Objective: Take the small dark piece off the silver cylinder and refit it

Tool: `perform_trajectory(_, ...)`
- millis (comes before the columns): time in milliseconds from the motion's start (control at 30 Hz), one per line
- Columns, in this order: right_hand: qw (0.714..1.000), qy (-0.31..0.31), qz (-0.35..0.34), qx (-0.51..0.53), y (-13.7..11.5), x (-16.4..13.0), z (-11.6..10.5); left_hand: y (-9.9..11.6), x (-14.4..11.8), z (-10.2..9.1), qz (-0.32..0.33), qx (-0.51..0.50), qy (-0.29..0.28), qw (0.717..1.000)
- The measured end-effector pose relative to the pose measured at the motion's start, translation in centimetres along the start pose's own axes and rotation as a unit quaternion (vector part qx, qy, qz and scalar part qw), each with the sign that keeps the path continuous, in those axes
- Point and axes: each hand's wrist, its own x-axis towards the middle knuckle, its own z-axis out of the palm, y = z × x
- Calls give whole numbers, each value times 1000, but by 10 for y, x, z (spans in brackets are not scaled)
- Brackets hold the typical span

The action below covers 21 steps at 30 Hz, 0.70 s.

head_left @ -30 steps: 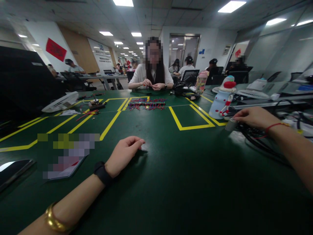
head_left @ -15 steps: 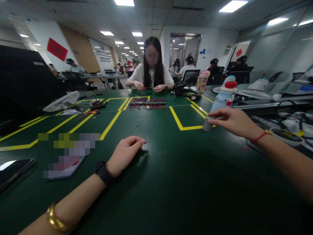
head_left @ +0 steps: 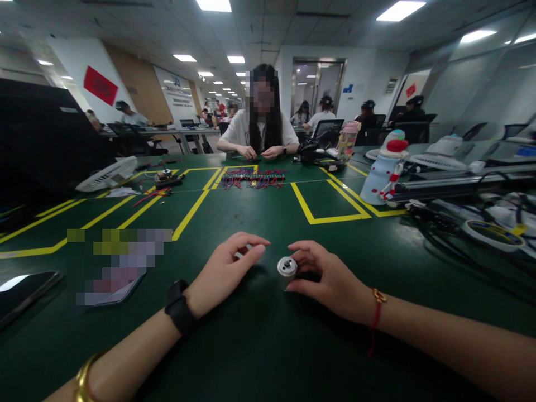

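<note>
Centrally, a small silver cylindrical part (head_left: 287, 267) stands upright on the green counter (head_left: 293, 346), with the right hand (head_left: 330, 279) closed on it between thumb and fingers. Just to its left, the left hand (head_left: 224, 273) rests loosely curled on the counter, gripping nothing clearly visible, not touching the part. Farther off lie yellow floor-style markings (head_left: 310, 215), a snowman-shaped bottle (head_left: 383, 170) and a row of red-wired components (head_left: 253, 178) before a seated person (head_left: 262, 131).

Left hand (head_left: 220, 276): black wristband, gold bangle further up the forearm. Right hand (head_left: 335, 279): red cord bracelet, gold charm. Sleeveless forearms.
</note>
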Motion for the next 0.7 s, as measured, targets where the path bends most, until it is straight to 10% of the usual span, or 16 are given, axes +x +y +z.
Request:
perform_trajectory(233, 999, -18, -25, -15, -2, 2, 1, 38, -9, 16, 80, 47, -18, 996)
perform_trajectory(433, 990, 59, -37, -119, -2, -1, -1, 21, -8, 8, 31, 74, 10, 997)
perform_trajectory(700, 994, 14, -34, -102, -4, -2, 1, 6, -13, 28, 19, 174, -52, 983)
